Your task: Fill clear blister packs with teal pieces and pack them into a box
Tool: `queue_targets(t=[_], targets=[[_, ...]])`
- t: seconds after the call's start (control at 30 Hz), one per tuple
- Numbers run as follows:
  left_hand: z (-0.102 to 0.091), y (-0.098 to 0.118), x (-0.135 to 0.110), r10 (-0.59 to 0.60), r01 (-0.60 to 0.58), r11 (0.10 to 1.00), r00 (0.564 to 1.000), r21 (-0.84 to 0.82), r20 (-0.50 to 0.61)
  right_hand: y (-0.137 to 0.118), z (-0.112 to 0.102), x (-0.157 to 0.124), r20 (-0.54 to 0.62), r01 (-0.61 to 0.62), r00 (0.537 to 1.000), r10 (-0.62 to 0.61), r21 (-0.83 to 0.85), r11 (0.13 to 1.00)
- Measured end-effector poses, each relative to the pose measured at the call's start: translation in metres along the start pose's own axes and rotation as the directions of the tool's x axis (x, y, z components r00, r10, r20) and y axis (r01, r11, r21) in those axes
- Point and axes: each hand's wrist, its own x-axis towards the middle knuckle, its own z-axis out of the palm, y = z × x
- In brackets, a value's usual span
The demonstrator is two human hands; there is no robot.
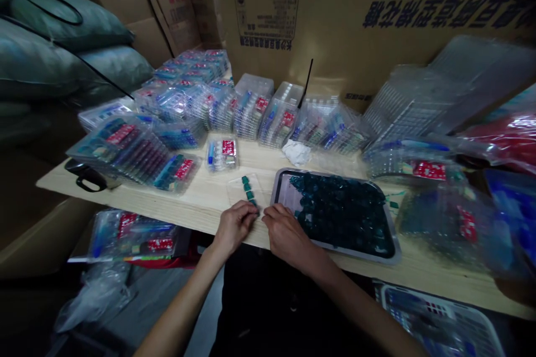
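Note:
My left hand (pixel 235 227) rests at the near end of a short row of small dark green pieces (pixel 248 192), its fingers pinched together. Whatever sits between the fingertips is too small to make out. The row lies on a thin clear plastic sheet or shallow case (pixel 234 189). Close beside it, my right hand (pixel 287 233) is closed too, fingers curled together, and I cannot see what they hold. Just right of that hand stands a pale-rimmed tray (pixel 278 185), largely covered with dark green glossy pieces (pixel 343 212).
Filled clear plastic cases (pixel 144 148) stand in stacks along the table's left and back. A single case (pixel 221 154) lies near the row. Crumpled white tissue (pixel 296 152) sits behind the tray. Bagged items (pixel 498 139) crowd the right, and a large carton (pixel 335 28) backs the wooden table (pixel 188 203).

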Motion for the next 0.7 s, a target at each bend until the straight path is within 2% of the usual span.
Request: queue_targets(t=[0.13,0.23,0.4,0.57,0.7], targets=[[0.007,-0.012,-0.009,0.116,-0.110,0.987,0.992,0.113,-0.046,0.002,0.005,0.003,-0.008,-0.003,1.000,0.004,0.019,1.000],[0.008,-0.012,-0.014,0.194,-0.180,0.968,0.979,0.174,-0.063,0.002,0.008,0.003,-0.029,-0.008,1.000,0.009,0.023,1.000],[0.000,0.002,-0.032,0.152,-0.143,0.971,0.988,0.194,-0.032,0.001,0.016,0.001,-0.078,0.008,0.997,-0.003,0.065,0.998],[-0.009,0.013,-0.060,0.098,-0.137,0.933,0.987,0.334,0.129,0.007,0.019,0.005,-0.231,0.031,0.973,0.025,0.236,0.971],[-0.012,0.022,-0.074,0.071,-0.209,0.889,0.942,0.407,0.329,0.016,0.011,0.017,-0.328,0.067,0.944,0.039,0.306,0.950]])
